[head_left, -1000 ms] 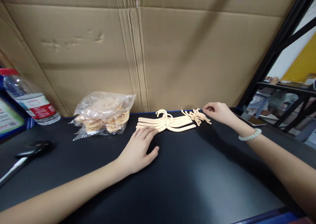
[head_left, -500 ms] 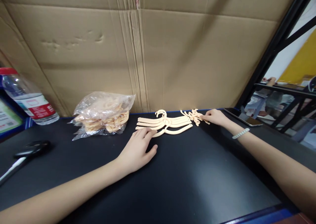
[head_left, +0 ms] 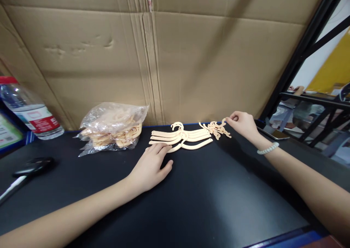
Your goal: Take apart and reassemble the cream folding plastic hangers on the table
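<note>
A stack of small cream plastic hangers [head_left: 182,137] lies on the black table [head_left: 191,197] near the cardboard wall. My left hand [head_left: 150,168] rests flat on the table, fingers stretched out, fingertips touching the left end of the stack. To the right of the stack lies a little heap of small cream hook pieces [head_left: 216,128]. My right hand [head_left: 243,126], a bead bracelet on its wrist, pinches one of these small pieces at the heap's right edge.
A clear plastic bag of more cream parts [head_left: 113,129] lies at the left of the stack. A water bottle [head_left: 27,111] and a black tool [head_left: 30,166] sit at far left. A phone [head_left: 273,133] lies at the right, beside a black metal rack [head_left: 308,40].
My right hand dipped onto the heap of small pieces and has now lifted slightly with a piece pinched. My left hand has barely shifted; the bottom hanger has skewed a little.
</note>
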The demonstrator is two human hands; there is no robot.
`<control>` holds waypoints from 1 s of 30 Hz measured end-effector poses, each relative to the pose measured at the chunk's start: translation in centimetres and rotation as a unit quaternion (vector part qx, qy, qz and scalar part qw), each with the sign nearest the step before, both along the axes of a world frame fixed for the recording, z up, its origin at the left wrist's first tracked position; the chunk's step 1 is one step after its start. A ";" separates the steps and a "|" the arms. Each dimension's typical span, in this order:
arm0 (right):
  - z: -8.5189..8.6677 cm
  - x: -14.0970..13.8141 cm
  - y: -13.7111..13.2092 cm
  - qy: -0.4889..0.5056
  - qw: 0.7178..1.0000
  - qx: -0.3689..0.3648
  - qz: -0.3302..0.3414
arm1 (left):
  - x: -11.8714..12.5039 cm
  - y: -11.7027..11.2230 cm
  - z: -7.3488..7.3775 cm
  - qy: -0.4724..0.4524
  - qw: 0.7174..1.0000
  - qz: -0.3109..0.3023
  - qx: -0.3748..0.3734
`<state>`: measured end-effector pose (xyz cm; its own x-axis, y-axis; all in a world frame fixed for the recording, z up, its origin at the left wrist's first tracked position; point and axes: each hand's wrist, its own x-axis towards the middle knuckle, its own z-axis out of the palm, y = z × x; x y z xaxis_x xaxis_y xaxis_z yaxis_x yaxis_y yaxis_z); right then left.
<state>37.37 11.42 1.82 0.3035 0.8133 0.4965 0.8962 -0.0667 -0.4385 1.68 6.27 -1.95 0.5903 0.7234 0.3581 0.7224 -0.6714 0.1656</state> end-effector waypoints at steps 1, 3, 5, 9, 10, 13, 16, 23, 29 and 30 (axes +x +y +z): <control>0.2 -0.1 -0.2 -0.008 1.000 0.007 -0.002 | 0.0 0.0 0.0 0.001 1.000 0.000 0.000; 0.7 -0.2 -0.6 -0.026 0.999 0.022 0.001 | 0.0 0.0 0.0 -0.002 1.000 -0.001 0.000; 1.2 -0.3 -1.0 -0.038 0.998 0.036 0.018 | 0.0 -0.1 0.0 -0.009 1.000 -0.004 0.001; 2.0 -1.1 -1.8 -0.006 0.995 0.027 0.096 | 0.1 -0.1 0.2 -0.025 1.000 -0.015 -0.004; 2.1 -1.5 -2.0 0.008 0.993 0.014 0.118 | 0.1 -0.1 0.2 -0.028 0.999 -0.018 -0.006; 2.4 -2.6 -2.7 0.049 0.982 -0.034 0.177 | 0.2 -0.1 0.3 -0.036 0.999 -0.025 -0.013; 2.6 -3.5 -3.4 0.077 0.970 -0.073 0.219 | 0.2 -0.2 0.3 -0.047 0.998 -0.034 -0.021; 2.6 -4.9 -4.5 0.147 0.946 -0.118 0.265 | 0.3 -0.2 0.3 -0.071 0.996 -0.049 -0.030; 2.3 -5.2 -4.3 0.172 0.936 -0.082 0.296 | 0.1 -0.3 0.3 -0.079 0.996 -0.036 -0.029; 2.3 -5.2 -4.2 0.158 0.940 -0.077 0.293 | 0.1 -0.3 0.3 -0.081 0.996 -0.033 -0.029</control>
